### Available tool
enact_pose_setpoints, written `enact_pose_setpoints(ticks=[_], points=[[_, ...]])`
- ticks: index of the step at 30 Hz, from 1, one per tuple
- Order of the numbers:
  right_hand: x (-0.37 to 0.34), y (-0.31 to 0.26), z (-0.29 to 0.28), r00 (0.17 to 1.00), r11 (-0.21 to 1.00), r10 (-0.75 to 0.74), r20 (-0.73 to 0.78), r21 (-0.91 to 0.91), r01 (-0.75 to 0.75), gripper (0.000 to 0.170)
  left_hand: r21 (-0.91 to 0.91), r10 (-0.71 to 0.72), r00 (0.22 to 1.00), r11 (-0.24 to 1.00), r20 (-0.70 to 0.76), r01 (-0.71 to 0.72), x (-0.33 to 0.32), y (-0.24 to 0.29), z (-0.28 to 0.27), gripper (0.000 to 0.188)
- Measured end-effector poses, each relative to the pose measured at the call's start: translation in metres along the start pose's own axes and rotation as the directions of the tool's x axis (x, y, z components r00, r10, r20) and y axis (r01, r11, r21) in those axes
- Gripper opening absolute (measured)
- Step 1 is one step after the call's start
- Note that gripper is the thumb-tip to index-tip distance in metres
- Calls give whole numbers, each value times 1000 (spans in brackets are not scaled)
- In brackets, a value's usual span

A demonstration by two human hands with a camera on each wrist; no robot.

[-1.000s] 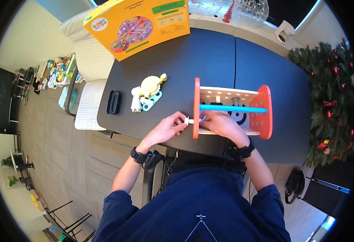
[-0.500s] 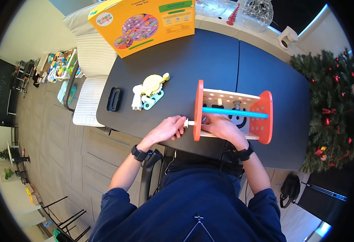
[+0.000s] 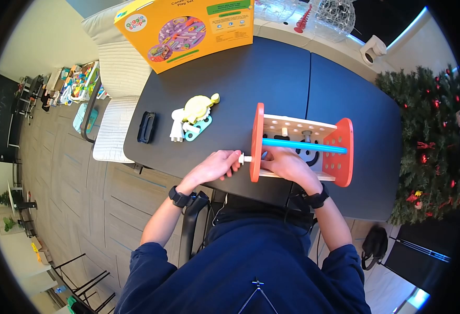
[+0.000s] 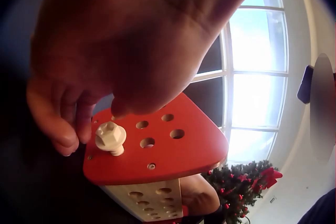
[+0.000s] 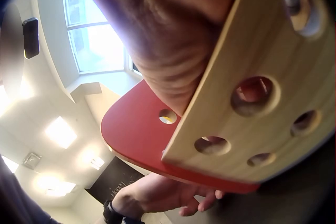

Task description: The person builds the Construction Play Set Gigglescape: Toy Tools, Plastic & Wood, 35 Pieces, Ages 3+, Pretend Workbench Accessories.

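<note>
A toy toolbox with red end panels [image 3: 257, 125], pegboard wooden sides and a blue rod handle [image 3: 303, 146] stands before me on the dark table. From the outer face of its left panel sticks a white toy bolt [image 4: 111, 137], its threaded shank partly exposed. My left hand [image 3: 217, 166] is right at the bolt head, fingers loosely bent beside it in the left wrist view. My right hand [image 3: 290, 166] reaches inside the box, fingertips against the same panel's inner side; I cannot tell what they hold. A wooden side [image 5: 252, 113] covers those fingers in the right wrist view.
Left of the toolbox lie yellow, white and teal toy pieces [image 3: 198, 112], with a black holder [image 3: 146, 127] farther left. A yellow play-set box [image 3: 185, 34] stands at the back. A chair [image 3: 117, 120] is on the left, and a decorated tree [image 3: 423, 146] on the right.
My left fingers have shifted from around the bolt head to a looser position beside it. A blue bit visible by my right fingers is now mostly hidden. The head view has shifted slightly.
</note>
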State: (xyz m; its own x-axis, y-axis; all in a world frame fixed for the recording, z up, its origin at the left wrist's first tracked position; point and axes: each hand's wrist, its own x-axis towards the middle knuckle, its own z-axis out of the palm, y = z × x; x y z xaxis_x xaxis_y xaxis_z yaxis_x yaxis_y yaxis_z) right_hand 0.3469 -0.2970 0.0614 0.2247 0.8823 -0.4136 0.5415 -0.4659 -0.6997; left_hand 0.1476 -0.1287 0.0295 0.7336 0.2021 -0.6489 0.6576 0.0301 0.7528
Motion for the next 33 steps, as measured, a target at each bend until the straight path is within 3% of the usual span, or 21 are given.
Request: enact_pose_setpoints(ticks=[1,7,10,13,16,19,22,25,28,31,33], points=[[0,1,0,1000,1000,-5,-2,2,5,34,3,-10,999,1000,49,10,3,-3,0,44],[-1,-2,-1,1000,1000,0,2,14,0,34,-58,242,969,968,-53,-245,-8,-6,9,41],[0,-1,0,1000,1000,7,6,-2,-6,34,-52,237,969,969,-68,-240,-12,-2,10,39],[-3,-11,-7,998,999,44,33,10,-44,36,-74,122,991,989,-47,-125,-3,-7,4,38],[-3,-10,-6,999,999,47,25,-4,-47,36,48,32,999,998,-2,-32,2,-4,0,39],[-1,-1,-1,1000,1000,13,7,-5,-13,35,-6,91,995,996,31,-91,4,-12,0,38],[-1,1,-1,1000,1000,-10,3,-4,10,35,-21,238,968,971,-77,-240,-8,-8,6,37],[-1,1,0,1000,1000,10,7,-8,-10,35,-106,258,953,955,-157,-277,-16,2,10,33],[-3,-8,-5,999,999,46,14,-2,-46,38,-53,190,964,978,-184,-203,-7,-3,4,34],[-4,-12,-7,998,998,63,22,-3,-63,38,69,56,991,996,-119,-48,-1,2,0,34],[-4,-12,-7,997,998,69,27,-7,-69,37,65,50,998,997,-26,-48,4,-5,-1,35]])
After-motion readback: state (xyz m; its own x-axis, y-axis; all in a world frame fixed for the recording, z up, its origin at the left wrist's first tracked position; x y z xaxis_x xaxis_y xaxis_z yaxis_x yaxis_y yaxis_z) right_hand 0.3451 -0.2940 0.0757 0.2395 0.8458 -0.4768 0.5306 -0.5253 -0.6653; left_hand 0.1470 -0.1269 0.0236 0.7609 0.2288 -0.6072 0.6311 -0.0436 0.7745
